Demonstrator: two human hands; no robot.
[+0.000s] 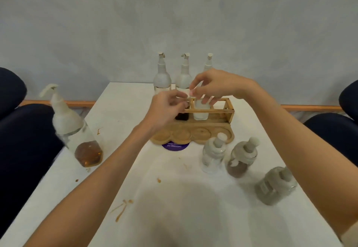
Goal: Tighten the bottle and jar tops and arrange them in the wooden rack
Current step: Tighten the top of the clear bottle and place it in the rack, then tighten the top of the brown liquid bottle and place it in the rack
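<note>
Both hands, left hand [166, 109] and right hand [217, 86], pinch tops of jars [201, 113] in the wooden rack [228, 111].

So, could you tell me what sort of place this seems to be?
Probably a plain workroom or office corner, not a kitchen: a stained white table against a bare grey wall, dark padded chairs at both sides, and a wooden rack among the pump bottles.

plain pale grey wall [116, 23], evenly lit. white table [174, 198], surface marked with brown stains [122, 208]. orange-brown strip [77, 103] along the wall's base. dark navy upholstered chairs, left [23, 130] and right [337, 126].
</note>
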